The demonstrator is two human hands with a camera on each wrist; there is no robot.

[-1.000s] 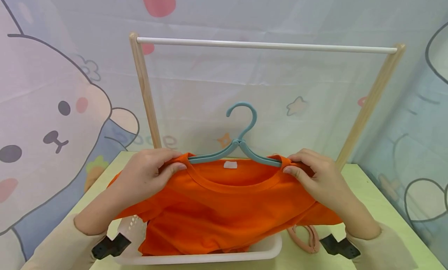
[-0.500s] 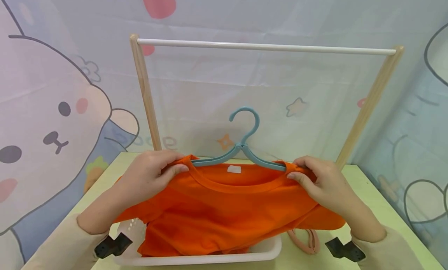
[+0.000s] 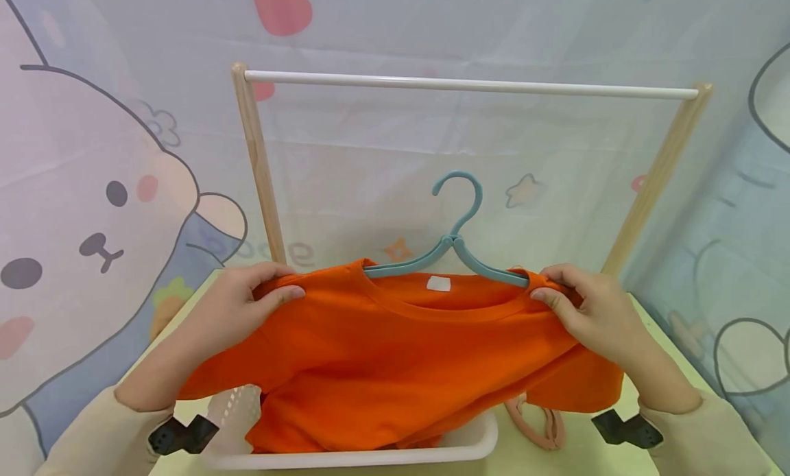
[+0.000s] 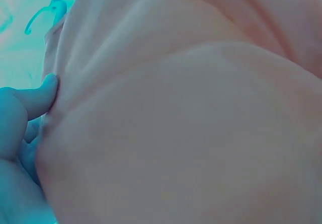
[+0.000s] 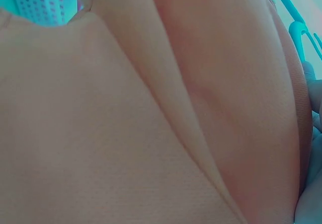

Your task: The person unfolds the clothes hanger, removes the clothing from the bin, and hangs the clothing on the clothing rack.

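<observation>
An orange T-shirt (image 3: 395, 366) is spread between both hands, with a blue-grey hanger (image 3: 426, 260) inside its neckline. The hanger's hook stands free above the collar, and the outer ends of its arms are hidden in the cloth. At the shoulder on the left, my left hand (image 3: 231, 308) pinches the fabric between thumb and fingers. My right hand (image 3: 592, 315) pinches the other shoulder close to the collar, near the hanger's arm. In the left wrist view the thumb (image 4: 43, 95) presses on the shirt. The shirt fills most of the right wrist view.
Behind the shirt stands a rack with a white rail (image 3: 469, 85) and wooden posts (image 3: 262, 167). A white basket (image 3: 457, 452) sits under the shirt on the pale green table (image 3: 592, 455). To its right lies a pinkish looped item (image 3: 543, 431), partly covered by the shirt.
My left hand has slid outward along the shoulder, away from the collar. The right hand, hanger and shirt collar have shifted to the right; the hanger dipped slightly, then rose.
</observation>
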